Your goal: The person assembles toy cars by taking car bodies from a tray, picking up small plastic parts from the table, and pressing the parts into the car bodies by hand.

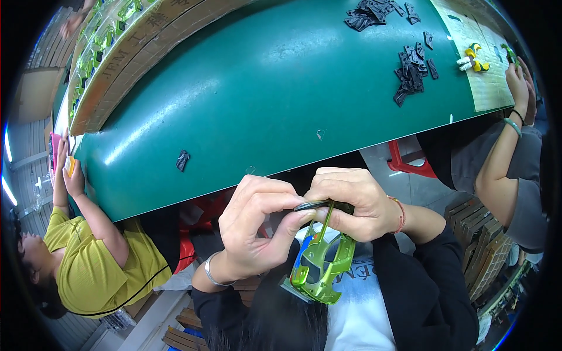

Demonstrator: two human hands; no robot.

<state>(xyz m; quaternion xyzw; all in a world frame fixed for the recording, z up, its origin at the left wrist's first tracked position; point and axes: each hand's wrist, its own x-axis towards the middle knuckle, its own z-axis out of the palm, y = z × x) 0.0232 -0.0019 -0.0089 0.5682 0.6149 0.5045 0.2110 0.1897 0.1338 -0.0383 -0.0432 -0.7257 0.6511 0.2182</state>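
Centrally: toy car shell in both hands

Left hand (253, 225) and right hand (351, 202) clenched together on green toy car shell (321, 260), below green table (281, 88) edge; thin dark part (310, 205) pinched between fingertips. Black parts (413, 73) at 1 o'clock. Co-workers at 3 and 8 o'clock.

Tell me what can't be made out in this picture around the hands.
Head view only:
- Small black part: mostly covered by the fingertips of the left hand and right hand; shape unclear.
- Green toy car body: its top is hidden under the right hand.
- Loose black pieces on the green table: too small to identify.
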